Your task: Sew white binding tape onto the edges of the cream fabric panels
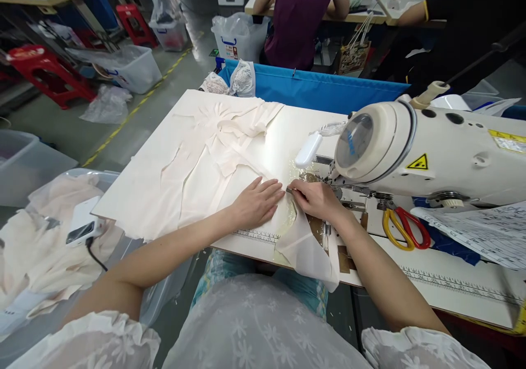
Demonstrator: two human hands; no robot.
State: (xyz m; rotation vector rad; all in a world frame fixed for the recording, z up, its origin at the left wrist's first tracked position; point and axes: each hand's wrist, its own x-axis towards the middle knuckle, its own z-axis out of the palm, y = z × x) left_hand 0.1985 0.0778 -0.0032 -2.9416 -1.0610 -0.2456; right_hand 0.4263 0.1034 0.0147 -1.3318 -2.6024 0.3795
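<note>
My left hand (258,203) lies flat on the white sewing table, palm down with its fingers stretched out. Close beside its fingertips, my right hand (315,198) is closed in a pinch. A small dark thing (289,189) shows at its fingertips, too small to name. Below the right hand, a pale, sheer fabric piece (306,248) drapes over the table's front edge. The sewing machine (378,144) stands to the right, its needle area partly hidden. Left of the hands, several cream fabric pieces (193,160) lie loosely spread.
Red-and-yellow-handled scissors (405,229) and printed paper (480,232) lie under the machine's arm. A printed ruler (255,236) runs along the table's front edge. A blue cloth trough (287,86) borders the back. A bin of fabric (53,221) stands at left; people sit ahead.
</note>
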